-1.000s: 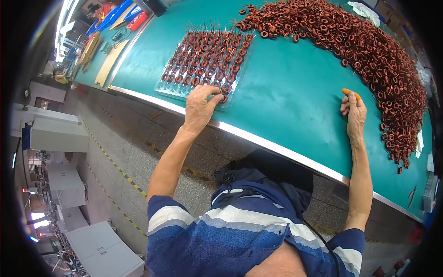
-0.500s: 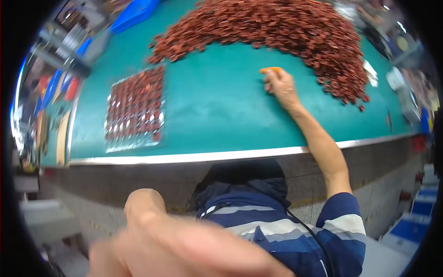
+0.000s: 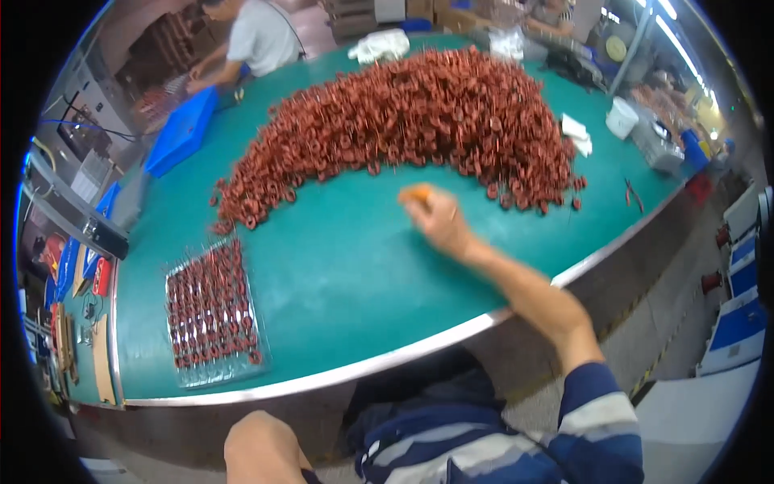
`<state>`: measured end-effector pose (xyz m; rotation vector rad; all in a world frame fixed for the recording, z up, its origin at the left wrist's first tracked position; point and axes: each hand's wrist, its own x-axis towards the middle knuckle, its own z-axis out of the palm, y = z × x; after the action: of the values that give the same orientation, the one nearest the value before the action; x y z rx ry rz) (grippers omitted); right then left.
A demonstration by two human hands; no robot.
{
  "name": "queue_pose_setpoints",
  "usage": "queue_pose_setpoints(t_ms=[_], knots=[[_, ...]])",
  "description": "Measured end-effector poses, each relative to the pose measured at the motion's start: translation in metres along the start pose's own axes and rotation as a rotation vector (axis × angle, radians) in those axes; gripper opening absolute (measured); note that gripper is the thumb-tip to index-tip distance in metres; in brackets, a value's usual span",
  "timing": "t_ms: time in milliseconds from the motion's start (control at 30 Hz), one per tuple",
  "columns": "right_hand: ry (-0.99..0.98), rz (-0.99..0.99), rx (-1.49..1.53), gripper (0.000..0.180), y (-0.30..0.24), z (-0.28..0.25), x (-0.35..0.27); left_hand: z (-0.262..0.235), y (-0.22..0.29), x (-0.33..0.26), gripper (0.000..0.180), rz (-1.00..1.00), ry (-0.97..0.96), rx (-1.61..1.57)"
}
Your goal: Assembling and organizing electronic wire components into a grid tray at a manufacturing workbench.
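Shifted rightward, right hand nears coil pile, fingertip seemingly orange-capped.

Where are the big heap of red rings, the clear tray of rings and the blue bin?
Heap of red rings (image 3: 419, 121), head view, middle of the pile.
Clear tray (image 3: 211, 313), head view, centre of the ring-filled tray.
Blue bin (image 3: 181, 133), head view, its flat blue side.

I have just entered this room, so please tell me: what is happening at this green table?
A person in a striped shirt stretches the right hand over the green table toward a big heap of copper coils. A clear tray of coils sits at the left. The left hand is low, off the table.
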<state>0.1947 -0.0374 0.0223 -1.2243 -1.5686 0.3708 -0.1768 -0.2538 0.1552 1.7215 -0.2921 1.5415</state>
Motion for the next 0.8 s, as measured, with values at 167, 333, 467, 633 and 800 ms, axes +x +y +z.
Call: queue_pose_setpoints(t_ms=[167, 333, 467, 633, 800], knots=[[0.256, -0.196, -0.38, 0.018, -0.001, -0.085, 0.079, -0.001, -0.012, 0.025, 0.015, -0.033, -0.028, -0.011], [0.296, -0.388, -0.92, 0.031, 0.046, -0.164, 0.132, 0.005, -0.03, 0.044, 0.014, -0.058, -0.035, -0.07], [-0.049, -0.107, -0.948, 0.04, 0.068, -0.171, 0.145, 0.006, -0.03, 0.054, 0.013, -0.067, -0.067, -0.076], [-0.036, -0.159, -1.1, 0.019, 0.078, -0.145, 0.135, -0.004, -0.03, 0.077, 0.013, -0.122, -0.087, -0.126], [-0.027, -0.394, -0.922, 0.009, 0.071, -0.148, 0.144, -0.004, -0.029, 0.078, 0.012, -0.184, -0.098, -0.152]])
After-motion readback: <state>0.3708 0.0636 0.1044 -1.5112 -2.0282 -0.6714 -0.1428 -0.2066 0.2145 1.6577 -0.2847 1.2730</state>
